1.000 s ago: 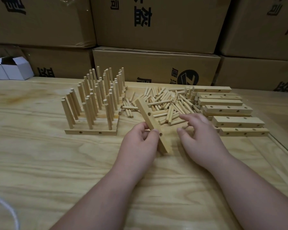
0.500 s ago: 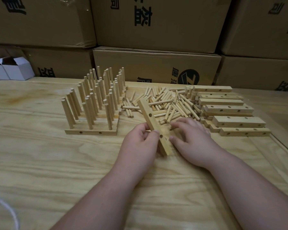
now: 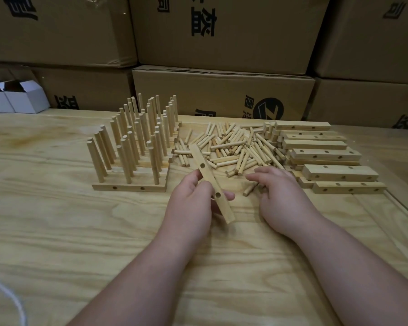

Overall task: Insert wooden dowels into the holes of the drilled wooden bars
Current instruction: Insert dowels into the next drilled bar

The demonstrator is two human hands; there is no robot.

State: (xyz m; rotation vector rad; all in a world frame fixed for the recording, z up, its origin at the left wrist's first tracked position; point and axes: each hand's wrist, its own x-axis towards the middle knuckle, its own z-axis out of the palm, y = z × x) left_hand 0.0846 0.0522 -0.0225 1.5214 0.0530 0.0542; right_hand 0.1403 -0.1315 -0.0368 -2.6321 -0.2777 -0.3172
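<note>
The left hand (image 3: 193, 203) gripped a drilled wooden bar (image 3: 210, 182) near its middle, thumb on the near side and fingers curled behind it, so that the bar stood clear of the table (image 3: 57, 227) at a slant, with two holes on its upper face exposed. The right hand (image 3: 280, 196) rested on the table just right of the bar, fingers loosely curled over a single dowel (image 3: 249, 189); whether it had actually pinched that dowel could not be told, since the fingertips were hidden beneath the hand.

For a clean insertion, the bar should be held steady with the target hole facing up and unobstructed (the left fingers lay close to the lower hole and would be better shifted away from it). The dowel should be taken near one end, aligned square to the bar face, and pressed straight in, not at an angle, to avoid jamming.

Beyond the hands lay the supply: a loose pile of dowels (image 3: 233, 147) directly behind the bar, and a stack of empty drilled bars (image 3: 316, 149) to its right. To the left stood the finished bars (image 3: 132, 147), set side by side with their dowels upright. Cardboard cartons (image 3: 222, 95) lined the back edge.
</note>
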